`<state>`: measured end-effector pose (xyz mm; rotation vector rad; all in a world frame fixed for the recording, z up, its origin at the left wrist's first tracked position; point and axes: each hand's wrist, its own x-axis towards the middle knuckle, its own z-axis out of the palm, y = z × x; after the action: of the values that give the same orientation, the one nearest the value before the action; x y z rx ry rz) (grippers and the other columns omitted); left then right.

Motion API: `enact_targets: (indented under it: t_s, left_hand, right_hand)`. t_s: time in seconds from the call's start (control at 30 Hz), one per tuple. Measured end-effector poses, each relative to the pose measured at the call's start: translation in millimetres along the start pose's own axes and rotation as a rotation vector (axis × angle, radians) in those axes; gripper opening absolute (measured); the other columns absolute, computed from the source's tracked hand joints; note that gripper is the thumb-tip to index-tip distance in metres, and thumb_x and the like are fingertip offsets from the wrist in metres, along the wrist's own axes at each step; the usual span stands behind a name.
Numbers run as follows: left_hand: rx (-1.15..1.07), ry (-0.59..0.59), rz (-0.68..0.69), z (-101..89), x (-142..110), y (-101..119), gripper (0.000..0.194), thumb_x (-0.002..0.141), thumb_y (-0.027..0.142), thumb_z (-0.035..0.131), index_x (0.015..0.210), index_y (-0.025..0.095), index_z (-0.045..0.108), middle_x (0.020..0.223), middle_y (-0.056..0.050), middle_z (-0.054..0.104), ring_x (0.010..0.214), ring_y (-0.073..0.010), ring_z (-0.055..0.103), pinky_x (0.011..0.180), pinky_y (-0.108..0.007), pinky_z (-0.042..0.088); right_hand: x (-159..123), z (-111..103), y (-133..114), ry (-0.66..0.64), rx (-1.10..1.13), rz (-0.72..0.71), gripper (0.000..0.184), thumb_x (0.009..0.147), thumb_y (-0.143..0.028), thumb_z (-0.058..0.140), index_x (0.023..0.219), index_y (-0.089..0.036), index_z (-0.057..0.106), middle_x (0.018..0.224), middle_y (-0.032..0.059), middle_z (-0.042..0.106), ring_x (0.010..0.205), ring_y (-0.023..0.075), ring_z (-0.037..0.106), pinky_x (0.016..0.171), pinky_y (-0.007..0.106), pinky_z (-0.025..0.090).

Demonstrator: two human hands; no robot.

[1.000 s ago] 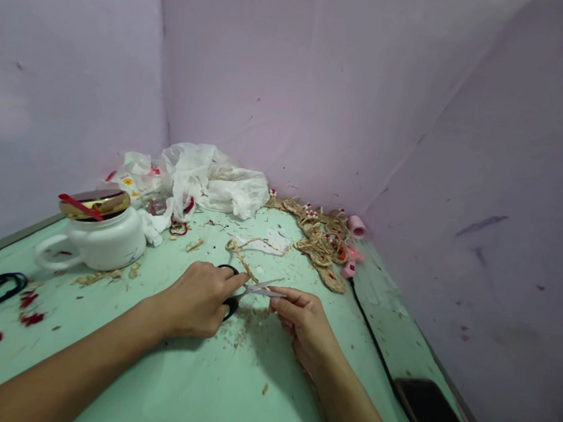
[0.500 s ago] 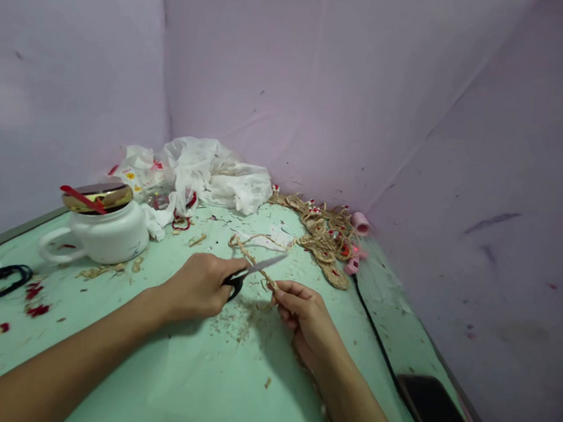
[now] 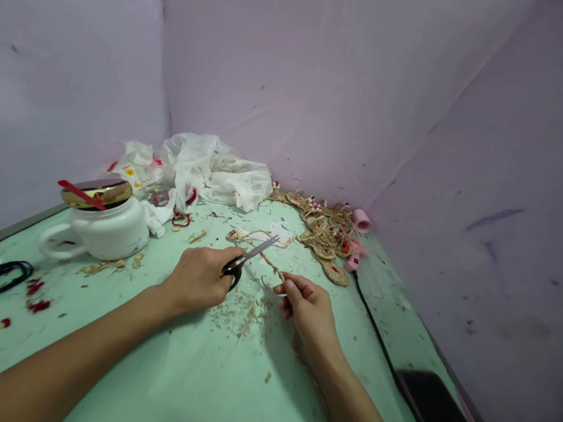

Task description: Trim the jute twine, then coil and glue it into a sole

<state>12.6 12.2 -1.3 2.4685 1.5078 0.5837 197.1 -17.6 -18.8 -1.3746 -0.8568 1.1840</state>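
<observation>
Head view finds both hands over the bench (image 3: 182, 388). We record the left hand (image 3: 204, 277) with its fingers curled round the black handles of the scissors (image 3: 257, 250); the blades point away past the fingertips and lie nearly together. The right hand (image 3: 311, 311) has thumb and forefinger pinched narrow on a thin straw-coloured cord (image 3: 274, 268). From that pinch the cord runs across the gap between the hands, by the blades, to a loose loop beyond the left fingers; whether it touches the steel we cannot tell.

We judge the step in hand to be trimming stray fibres off the cord (the fine scraps (image 3: 243, 314) on the near side of the gap between the fingers support this). Another snip, in our judgement, would call for the right fingers to hold the cord taut, and for the left fingers to part the blades and set them beside a loose strand, clear of the pinching fingertips.

Beyond the right fingers lies a heap of coiled pieces (image 3: 326, 239); well left of the left fingers stands a white mug (image 3: 113, 230).
</observation>
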Motion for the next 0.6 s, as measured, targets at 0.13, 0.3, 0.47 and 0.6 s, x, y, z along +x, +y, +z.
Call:
enact_targets:
  t_s: [0.13, 0.3, 0.47, 0.6]
  left_hand:
    - [0.089, -0.034, 0.098, 1.5, -1.4, 0.5, 0.041, 0.069, 0.020, 0.046, 0.109, 0.028, 0.051, 0.092, -0.001, 0.066, 0.084, -0.0213, 0.060, 0.065, -0.028, 0.038]
    - [0.253, -0.083, 0.192, 4.7, -3.2, 1.6, 0.048, 0.066, 0.021, 0.046, 0.114, 0.023, 0.047, 0.096, -0.005, 0.064, 0.085, -0.0259, 0.060, 0.064, -0.033, 0.040]
    - [0.311, -0.097, 0.178, 7.6, -3.0, -1.1, 0.047, 0.067, 0.019, 0.043, 0.114, 0.024, 0.047, 0.093, -0.004, 0.065, 0.080, -0.0259, 0.062, 0.058, -0.033, 0.039]
    - [0.312, -0.103, 0.153, 6.0, -1.9, -3.2, 0.050, 0.066, 0.017, 0.042, 0.115, 0.025, 0.046, 0.093, -0.002, 0.066, 0.082, -0.0259, 0.063, 0.056, -0.032, 0.036]
  right_hand:
    - [2.3, -2.5, 1.3, -0.074, 0.085, 0.072, 0.023, 0.063, -0.025, 0.062, 0.082, -0.011, 0.062, 0.054, -0.0010, 0.057, 0.037, 0.0065, 0.041, 0.034, 0.019, 0.029]
    - [0.4, -6.4, -3.7, -0.191, 0.282, 0.170, 0.026, 0.062, -0.019, 0.064, 0.087, -0.011, 0.062, 0.056, -0.0033, 0.052, 0.038, 0.0027, 0.034, 0.032, 0.014, 0.022]
    - [-1.1, -5.8, -5.1, -0.254, 0.337, 0.188, 0.020, 0.062, -0.019, 0.066, 0.080, -0.012, 0.063, 0.057, -0.0032, 0.051, 0.038, 0.0020, 0.033, 0.032, 0.013, 0.018]
    - [-1.6, -6.2, -5.4, -0.208, 0.298, 0.156, 0.022, 0.061, -0.022, 0.067, 0.081, -0.013, 0.064, 0.058, -0.0034, 0.052, 0.039, 0.0024, 0.033, 0.033, 0.014, 0.019]
